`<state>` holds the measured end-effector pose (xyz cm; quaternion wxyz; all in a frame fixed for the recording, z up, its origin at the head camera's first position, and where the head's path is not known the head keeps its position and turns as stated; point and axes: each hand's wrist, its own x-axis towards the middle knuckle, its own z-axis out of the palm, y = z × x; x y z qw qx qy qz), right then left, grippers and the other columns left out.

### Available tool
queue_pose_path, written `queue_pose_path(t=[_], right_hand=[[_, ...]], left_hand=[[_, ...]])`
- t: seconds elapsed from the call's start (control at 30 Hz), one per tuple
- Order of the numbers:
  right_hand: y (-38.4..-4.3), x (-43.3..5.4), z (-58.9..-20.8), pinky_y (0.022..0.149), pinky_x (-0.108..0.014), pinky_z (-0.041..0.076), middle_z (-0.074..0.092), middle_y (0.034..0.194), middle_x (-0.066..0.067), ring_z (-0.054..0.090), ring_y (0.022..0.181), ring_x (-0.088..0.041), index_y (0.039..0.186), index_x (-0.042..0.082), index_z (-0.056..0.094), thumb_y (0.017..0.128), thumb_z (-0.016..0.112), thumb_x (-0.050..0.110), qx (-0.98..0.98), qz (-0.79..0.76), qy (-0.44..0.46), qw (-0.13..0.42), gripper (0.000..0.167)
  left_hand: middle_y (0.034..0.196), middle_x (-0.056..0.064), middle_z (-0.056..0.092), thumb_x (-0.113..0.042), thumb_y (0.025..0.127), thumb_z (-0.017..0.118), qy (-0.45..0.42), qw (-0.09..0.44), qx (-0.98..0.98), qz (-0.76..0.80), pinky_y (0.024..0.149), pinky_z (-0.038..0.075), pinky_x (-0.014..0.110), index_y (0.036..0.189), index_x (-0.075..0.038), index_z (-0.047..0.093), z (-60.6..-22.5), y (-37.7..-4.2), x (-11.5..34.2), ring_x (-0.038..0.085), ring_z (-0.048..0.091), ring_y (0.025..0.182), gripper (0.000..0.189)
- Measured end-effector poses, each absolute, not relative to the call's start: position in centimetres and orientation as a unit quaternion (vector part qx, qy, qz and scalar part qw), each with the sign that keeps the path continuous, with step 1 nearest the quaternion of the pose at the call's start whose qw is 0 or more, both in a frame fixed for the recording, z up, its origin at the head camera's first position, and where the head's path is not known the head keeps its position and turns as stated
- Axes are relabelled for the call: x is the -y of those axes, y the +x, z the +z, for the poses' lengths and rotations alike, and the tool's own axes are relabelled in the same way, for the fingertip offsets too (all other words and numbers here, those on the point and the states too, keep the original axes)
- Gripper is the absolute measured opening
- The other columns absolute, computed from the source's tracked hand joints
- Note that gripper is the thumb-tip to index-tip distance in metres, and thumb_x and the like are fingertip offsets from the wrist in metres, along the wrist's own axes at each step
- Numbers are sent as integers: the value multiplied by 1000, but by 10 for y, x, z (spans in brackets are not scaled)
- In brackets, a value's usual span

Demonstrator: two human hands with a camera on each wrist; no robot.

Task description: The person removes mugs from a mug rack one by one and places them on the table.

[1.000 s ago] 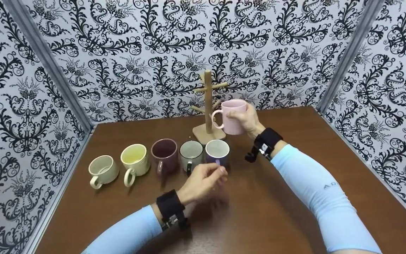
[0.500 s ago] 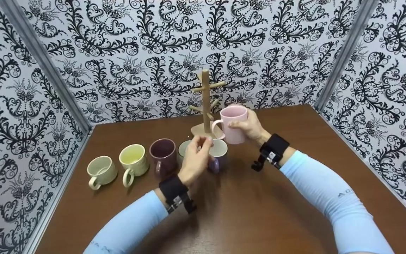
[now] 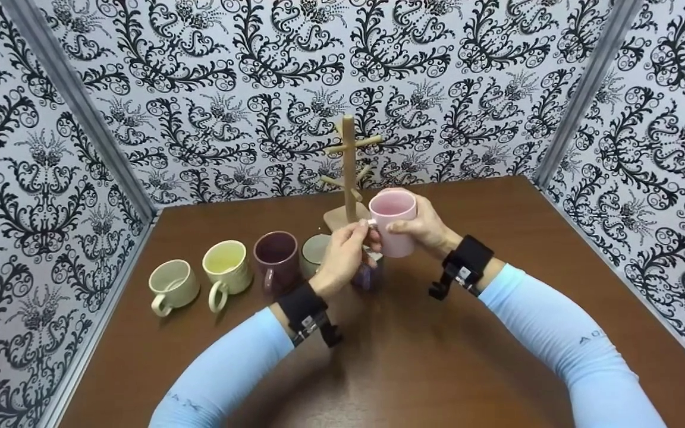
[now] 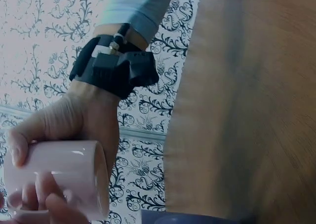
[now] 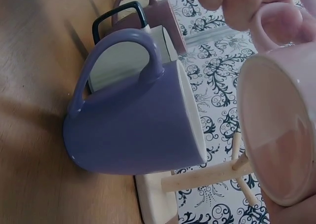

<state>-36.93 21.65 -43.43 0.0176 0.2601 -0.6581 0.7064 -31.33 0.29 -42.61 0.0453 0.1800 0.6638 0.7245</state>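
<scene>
A pink mug (image 3: pixel 401 245) is held upright above the table in front of the wooden mug tree (image 3: pixel 349 169). My right hand (image 3: pixel 429 224) grips its body from the right, thumb across the near side. From the left, my left hand (image 3: pixel 342 255) pinches its handle, which those fingers mostly cover in the head view. The left wrist view shows the left fingers at the handle of the pink mug (image 4: pixel 64 162). Just below stands a purple mug (image 5: pixel 133 120), partly behind the left hand in the head view.
Leftward in a row stand a grey-white mug (image 3: pixel 314 249) with a black handle, a maroon mug (image 3: pixel 277 267), a yellow mug (image 3: pixel 229 279) and a pale cream mug (image 3: pixel 176 291). Patterned walls (image 3: pixel 247 107) enclose the brown table (image 3: pixel 437 356) at the back and sides.
My left hand has moved up and right from above the purple mug to the pink mug's handle. The right hand has lowered the pink mug.
</scene>
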Motion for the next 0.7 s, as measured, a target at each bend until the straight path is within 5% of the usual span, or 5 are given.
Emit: queue_pose_path(t=[0.2,0.43,0.53,0.7], right_hand=[[-370,-222,-436,103,-30,61,82,121,6,76,110,-13,147,-3,62,77,80,6,667,690,279,-8,73],[-368,-232,-433,103,-29,61,82,125,4,76,110,-12,147,-2,64,74,87,18,661,667,339,-54,79],[-367,-239,-430,106,-29,61,81,130,3,76,115,-12,151,-3,61,77,92,25,662,650,363,-82,85],[-368,-261,-412,114,-33,60,79,139,-1,75,125,-15,158,-5,54,78,98,38,695,595,382,-129,100]], left_hand=[[75,-4,57,-37,122,38,161,204,-649,715,48,46,26,82,-16,56,-421,-319,6,10,60,53,48],[69,-8,44,-41,118,37,192,347,-605,691,53,34,26,76,-21,45,-411,-317,12,9,45,52,47],[63,-10,34,-38,118,35,208,343,-599,693,50,26,26,69,-22,38,-410,-311,5,6,33,47,51],[57,-13,27,-29,118,39,210,257,-598,729,41,19,21,62,-22,35,-412,-296,-18,1,22,44,56]])
